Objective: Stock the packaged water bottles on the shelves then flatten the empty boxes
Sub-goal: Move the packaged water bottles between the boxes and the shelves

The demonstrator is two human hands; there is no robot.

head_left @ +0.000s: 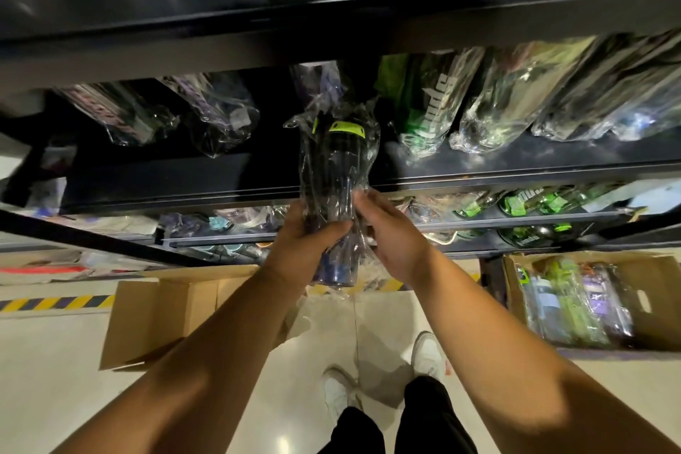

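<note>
One wrapped bottle (333,166), two hands (300,247) (392,236), two open cardboard boxes (147,321) (659,306) on the floor, two white shoes (337,392) (427,350)

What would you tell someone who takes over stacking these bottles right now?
Left hand grips the wrapped bottle low down; right hand holds its side.
The bottle is raised before the middle shelf, at a gap between the shelved bottles.
Done: several bottles shelved.
Left: place this one, move the boxed bottles out of the right box, then flatten both boxes; the left box stands unfolded.
</note>
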